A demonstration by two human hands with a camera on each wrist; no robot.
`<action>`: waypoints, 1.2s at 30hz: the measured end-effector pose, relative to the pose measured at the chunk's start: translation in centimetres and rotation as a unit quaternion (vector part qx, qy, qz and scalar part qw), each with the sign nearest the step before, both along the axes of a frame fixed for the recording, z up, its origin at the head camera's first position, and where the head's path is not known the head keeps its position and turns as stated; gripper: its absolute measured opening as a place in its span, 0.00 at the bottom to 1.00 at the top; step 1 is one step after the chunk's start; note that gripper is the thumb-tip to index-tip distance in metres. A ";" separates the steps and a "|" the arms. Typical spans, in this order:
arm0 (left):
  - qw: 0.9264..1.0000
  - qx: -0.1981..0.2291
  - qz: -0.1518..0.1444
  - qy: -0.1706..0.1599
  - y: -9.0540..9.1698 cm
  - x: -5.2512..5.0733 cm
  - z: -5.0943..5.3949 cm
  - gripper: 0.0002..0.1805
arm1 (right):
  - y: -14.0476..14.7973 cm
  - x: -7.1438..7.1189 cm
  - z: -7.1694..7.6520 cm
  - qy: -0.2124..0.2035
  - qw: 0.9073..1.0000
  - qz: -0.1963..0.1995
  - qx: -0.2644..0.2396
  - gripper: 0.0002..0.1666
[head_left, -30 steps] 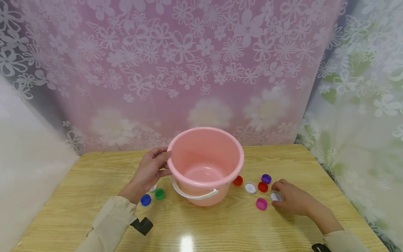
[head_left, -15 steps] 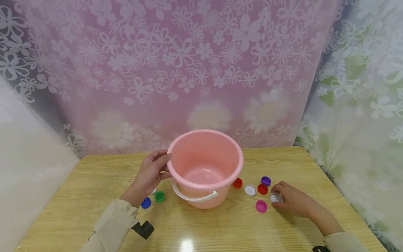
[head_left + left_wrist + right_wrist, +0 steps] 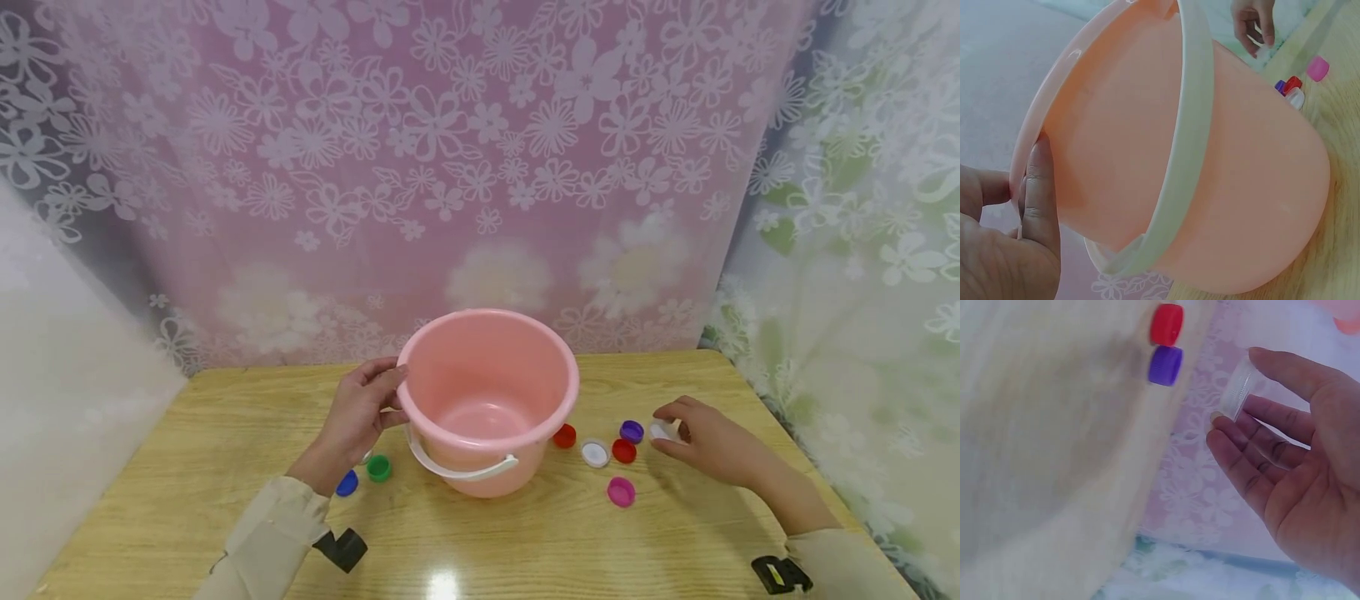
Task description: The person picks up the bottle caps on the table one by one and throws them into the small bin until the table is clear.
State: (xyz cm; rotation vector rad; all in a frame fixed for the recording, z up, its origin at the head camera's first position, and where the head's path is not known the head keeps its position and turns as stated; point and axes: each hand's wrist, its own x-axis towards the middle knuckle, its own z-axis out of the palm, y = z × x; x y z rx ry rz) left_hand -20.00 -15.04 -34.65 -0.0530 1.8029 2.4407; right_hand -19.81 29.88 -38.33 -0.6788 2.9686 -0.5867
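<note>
Right hand [image 3: 708, 442] and white cap [image 3: 663, 431] have moved up off the wooden surface [image 3: 465, 542] since half a second ago, and are to the right of the pink bucket [image 3: 487, 367]. Its fingers pinch the cap; only the right wrist view shows the cap's ridged edge, thumb on one side and fingertips on the other. Left hand [image 3: 358, 412] holds the bucket's rim at its left side. The head view looks down onto the bucket's floor, while the left wrist view shows its outer wall and white handle [image 3: 1192, 125] close up. Right of the bucket lie two red caps [image 3: 624, 451], a purple cap [image 3: 632, 432], a pink cap [image 3: 621, 492] and a second white cap [image 3: 596, 454]. Only the head view shows a blue cap [image 3: 347, 483] and a green cap [image 3: 379, 468], left of the bucket.
</note>
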 end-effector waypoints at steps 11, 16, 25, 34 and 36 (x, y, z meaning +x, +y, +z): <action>1.000 0.008 0.001 -0.005 0.1 0.0 -0.1 0.22 | -1.3 -1.5 4.1 0.048 0.998 0.001 -0.040 0.26; 1.000 0.016 -0.001 -0.005 0.1 0.1 -0.1 0.22 | -1.8 -2.0 6.2 0.049 0.994 -0.016 -0.097 0.28; 0.999 0.032 -0.013 0.009 -0.1 0.2 -0.3 0.22 | -3.1 -3.3 8.8 0.086 0.990 -0.025 -0.113 0.31; 1.000 0.027 -0.008 0.008 0.0 0.2 -0.4 0.23 | -4.8 -4.0 10.7 0.087 0.989 -0.015 -0.118 0.30; 1.000 0.029 -0.008 0.009 0.0 0.2 -0.4 0.23 | -5.4 -4.1 10.9 0.092 0.989 -0.007 -0.116 0.29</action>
